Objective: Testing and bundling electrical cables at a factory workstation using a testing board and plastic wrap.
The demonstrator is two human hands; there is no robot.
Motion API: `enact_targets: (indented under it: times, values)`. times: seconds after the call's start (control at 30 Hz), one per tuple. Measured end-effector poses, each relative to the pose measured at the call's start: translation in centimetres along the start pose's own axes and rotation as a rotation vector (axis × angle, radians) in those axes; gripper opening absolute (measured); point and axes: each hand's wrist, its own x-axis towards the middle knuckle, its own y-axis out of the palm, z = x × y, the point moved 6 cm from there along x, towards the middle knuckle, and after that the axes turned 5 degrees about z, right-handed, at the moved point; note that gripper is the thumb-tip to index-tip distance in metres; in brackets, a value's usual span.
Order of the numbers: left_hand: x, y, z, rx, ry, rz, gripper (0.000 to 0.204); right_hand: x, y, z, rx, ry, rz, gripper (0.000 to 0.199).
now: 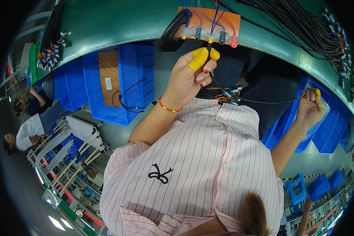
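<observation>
My left hand (183,80), with yellow finger cots on its thumb and a fingertip, pinches one end of a thin black cable (255,101). That end meets a yellow socket (210,40) on the front edge of an orange board (234,19); whether it is fully seated I cannot tell. To the right, my right hand (310,112) is closed on the cable's other end, where a bit of orange wire shows. One of its fingers wears a yellow cot. Black, yellow and red sockets sit along the board, with blue, purple and red wires rising behind them.
A black curved handle-like piece (175,29) lies against the board's left side on the green table (122,19). Bundled black cables with metal ends hang left (49,55) and right (338,47). More cable ends (230,93) rest at my lap. Blue bins (135,88) stand below the table.
</observation>
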Motion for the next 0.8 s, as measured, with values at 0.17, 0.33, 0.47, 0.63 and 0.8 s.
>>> enact_targets:
  times: [0.17, 0.33, 0.47, 0.63, 0.8]
  values:
    - [0.0, 0.9, 0.0, -0.251, -0.046, 0.024, 0.021, 0.2, 0.1, -0.2, 0.015, 0.021, 0.028, 0.029]
    - [0.0, 1.8, -0.2, -0.324, -0.069, 0.021, 0.019, 0.2, 0.2, -0.3, 0.014, 0.039, 0.028, 0.028]
    - [-0.1, 2.1, -0.2, -0.409, -0.083, 0.0, 0.018, 0.2, 0.2, -0.4, 0.016, 0.042, 0.023, 0.029]
    - [0.0, 2.3, -0.3, -0.469, -0.097, -0.031, 0.018, 0.4, 0.0, -0.5, -0.005, 0.046, -0.001, 0.03]
    - [0.5, 2.2, -0.6, -0.389, -0.063, -0.029, 0.018, 0.5, 0.7, -0.7, 0.022, 0.059, 0.018, 0.03]
